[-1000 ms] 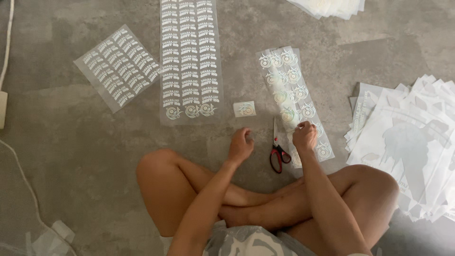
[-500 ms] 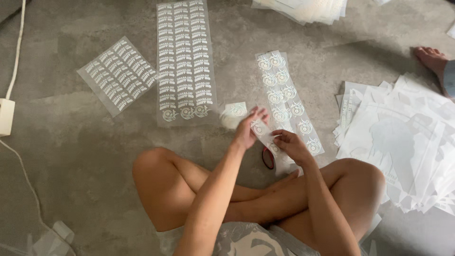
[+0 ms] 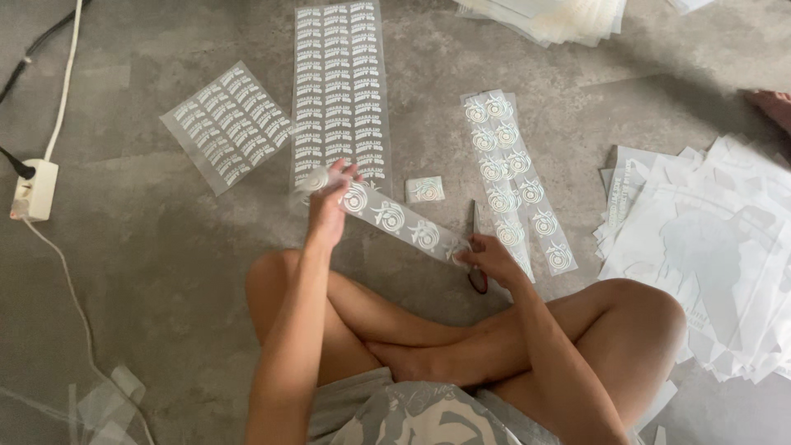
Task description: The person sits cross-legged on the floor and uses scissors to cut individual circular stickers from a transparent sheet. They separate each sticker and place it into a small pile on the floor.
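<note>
I sit cross-legged on a grey floor. My left hand (image 3: pixel 331 206) grips one end of a clear film strip (image 3: pixel 395 217) printed with round white designs. My right hand (image 3: pixel 488 254) holds the strip's other end, so it stretches slantwise between both hands above the floor. Red-handled scissors (image 3: pixel 476 265) lie on the floor right by my right hand, partly hidden under it. A small cut square piece (image 3: pixel 425 189) with one round design lies just beyond the strip.
A long sheet of small white prints (image 3: pixel 339 91), a smaller sheet (image 3: pixel 227 124) at its left and another round-design strip (image 3: pixel 517 177) lie ahead. Stacked film sheets (image 3: pixel 709 247) fill the right. A white power strip (image 3: pixel 33 189) with cables sits far left. Another person's foot (image 3: pixel 770 105) shows at the right edge.
Both hands were resting on the floor by the scissors; they have since picked up a round-design strip and swung it leftward, holding it stretched between them.
</note>
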